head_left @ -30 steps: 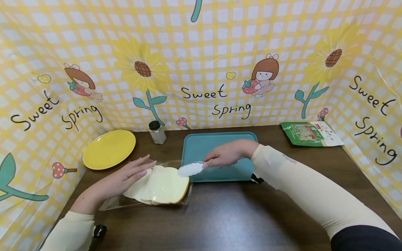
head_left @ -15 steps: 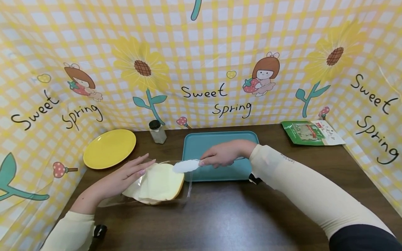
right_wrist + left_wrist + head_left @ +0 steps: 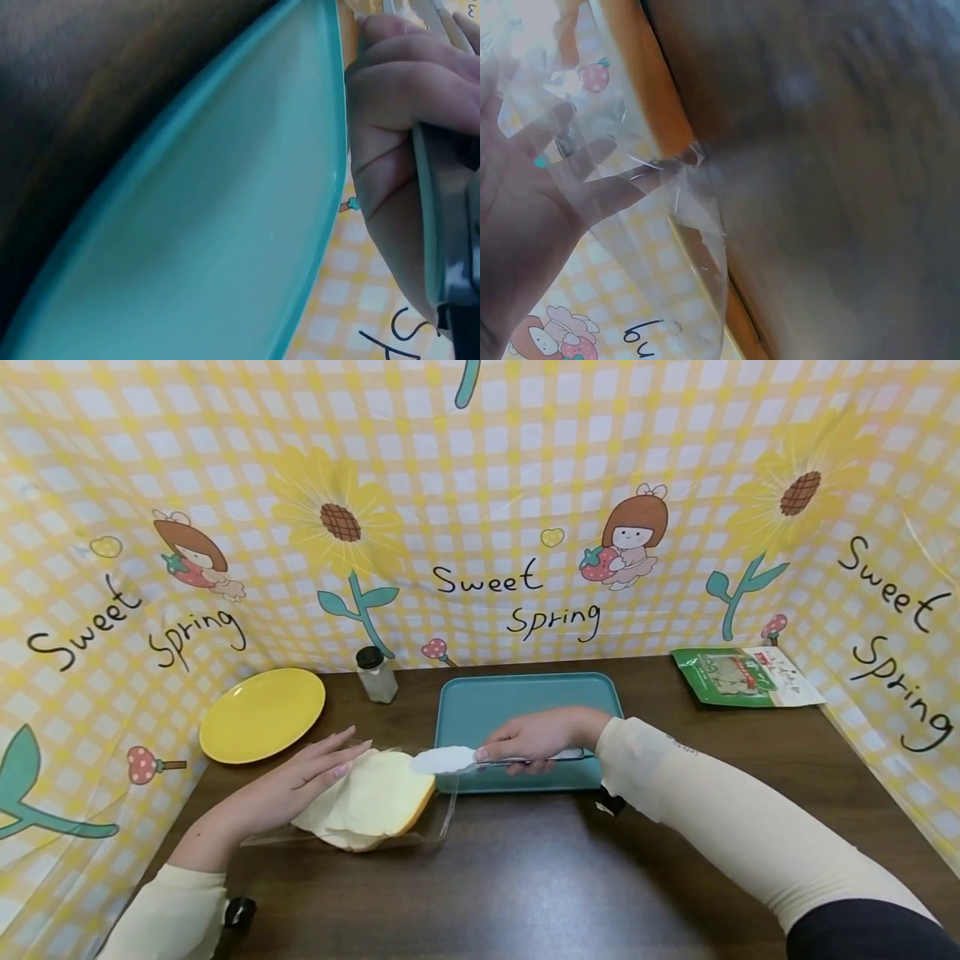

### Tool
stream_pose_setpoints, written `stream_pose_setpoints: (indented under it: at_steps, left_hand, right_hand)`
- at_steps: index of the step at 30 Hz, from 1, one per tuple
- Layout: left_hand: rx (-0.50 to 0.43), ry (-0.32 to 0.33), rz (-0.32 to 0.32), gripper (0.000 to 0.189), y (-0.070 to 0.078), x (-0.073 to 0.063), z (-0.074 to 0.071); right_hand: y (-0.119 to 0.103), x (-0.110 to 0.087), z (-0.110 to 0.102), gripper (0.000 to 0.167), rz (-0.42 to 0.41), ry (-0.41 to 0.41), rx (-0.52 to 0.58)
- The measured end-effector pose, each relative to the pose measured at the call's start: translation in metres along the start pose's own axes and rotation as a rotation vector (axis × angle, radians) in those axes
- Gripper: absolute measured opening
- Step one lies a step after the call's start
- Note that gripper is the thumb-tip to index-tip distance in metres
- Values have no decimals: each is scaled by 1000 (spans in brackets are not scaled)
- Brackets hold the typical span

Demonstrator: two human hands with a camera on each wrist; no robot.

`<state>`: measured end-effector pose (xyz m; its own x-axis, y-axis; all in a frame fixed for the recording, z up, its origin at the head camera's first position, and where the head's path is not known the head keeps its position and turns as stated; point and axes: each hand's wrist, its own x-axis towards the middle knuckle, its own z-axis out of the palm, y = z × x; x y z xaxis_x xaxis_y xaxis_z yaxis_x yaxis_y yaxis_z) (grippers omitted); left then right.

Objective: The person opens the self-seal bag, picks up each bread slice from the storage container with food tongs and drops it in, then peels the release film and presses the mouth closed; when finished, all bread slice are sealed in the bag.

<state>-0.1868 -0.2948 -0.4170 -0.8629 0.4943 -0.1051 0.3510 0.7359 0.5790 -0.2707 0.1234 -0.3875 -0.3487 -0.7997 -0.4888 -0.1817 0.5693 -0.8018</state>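
Several slices of white bread [image 3: 382, 789] lie fanned in a clear plastic bag [image 3: 448, 814] on the table, left of the blue tray. My left hand [image 3: 303, 781] rests on the bag and the left side of the bread with its fingers fairly straight. In the left wrist view, clear film [image 3: 701, 199] crosses in front of the spread fingers. My right hand [image 3: 536, 739], above the tray, grips tongs [image 3: 444, 761] with a white scalloped head and metal handle. The head overlaps the top slice's upper right edge; whether it clamps the slice I cannot tell. Part of the handle [image 3: 450, 217] shows beside the palm.
The blue tray [image 3: 528, 692] lies at the back centre under the right hand. A yellow plate [image 3: 262, 716] stands back left, beside a black-capped shaker jar [image 3: 377, 677]. A green and white food pouch [image 3: 746, 677] lies back right. A checked cloth [image 3: 487, 485] walls the table.
The tongs have shifted a little to the left. The top slice has turned and its right edge has moved left, leaving more clear bag on the right. My left hand has hardly moved.
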Motion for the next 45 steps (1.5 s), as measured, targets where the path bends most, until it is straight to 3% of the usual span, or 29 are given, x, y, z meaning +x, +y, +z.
stream_pose_setpoints:
  at_steps: [7, 17, 19, 23, 25, 27, 37, 39, 40, 45]
  left_hand:
    - [-18, 1, 10, 46, -1, 0, -2]
    - [-3, 14, 22, 46, -1, -1, -2]
    - [-1, 26, 18, 46, 0, 0, -2]
    - [-7, 40, 6, 46, 0, 2, -2]
    - [-6, 41, 2, 47, 0, 2, -2]
    - [-2, 42, 0, 47, -1, 2, -2]
    - [-1, 60, 15, 45, -5, 1, 0]
    - [-4, 64, 20, 46, -4, 1, 0]
    - [-5, 64, 21, 46, -4, 1, 0]
    - [-9, 60, 3, 47, -2, 2, 1]
  right_hand:
    - [2, -1, 1, 51, -14, 33, 57]
    - [-1, 3, 9, 50, -45, 67, -10]
    - [-2, 7, 13, 48, -50, 103, -109]
    - [-5, 13, 20, 51, -63, 193, -427]
    - [-7, 14, 22, 52, -71, 217, -521]
    - [-8, 13, 23, 51, -76, 215, -491]
    - [1, 13, 27, 48, -96, 113, -5]
    - [4, 16, 29, 45, -92, 106, 33]
    - [5, 17, 30, 44, -91, 112, 5]
    - [-4, 18, 33, 41, -89, 213, -436]
